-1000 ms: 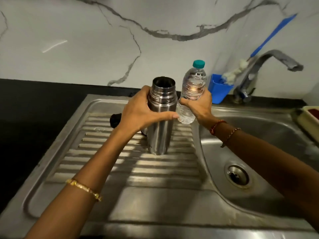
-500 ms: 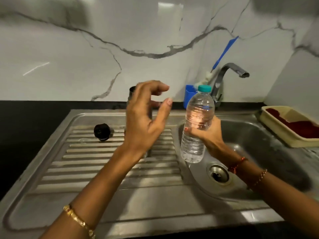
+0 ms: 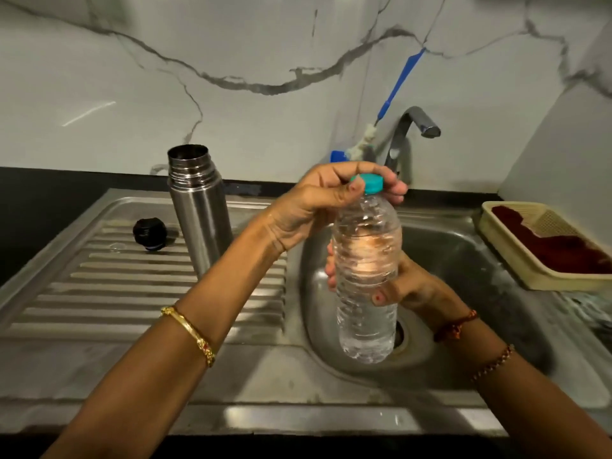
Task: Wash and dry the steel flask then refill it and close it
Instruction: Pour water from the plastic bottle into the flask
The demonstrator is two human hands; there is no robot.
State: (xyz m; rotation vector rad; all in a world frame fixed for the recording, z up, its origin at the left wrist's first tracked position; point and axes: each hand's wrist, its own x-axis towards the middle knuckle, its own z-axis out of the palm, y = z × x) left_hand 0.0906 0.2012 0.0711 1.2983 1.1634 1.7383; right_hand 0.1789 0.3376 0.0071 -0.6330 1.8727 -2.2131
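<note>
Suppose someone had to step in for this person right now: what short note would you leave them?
Left hand: pinches the teal cap of the water bottle.
Right hand: grips the bottle's body over the sink basin.
Steel flask: upright and open on the drainboard; its black lid lies beside it.
Left: uncap the bottle, fill the flask, screw on the lid.

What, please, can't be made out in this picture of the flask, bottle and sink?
- Flask base, head view: hidden behind the left forearm.
- Flask contents: its mouth shows only a dark interior.
- Right hand: mostly behind the bottle, seen distorted through it.
- Drain: largely covered by the bottle.
- Blue holder: blocked by the left hand on the cap.
- Tray: cut off at the right edge.
</note>
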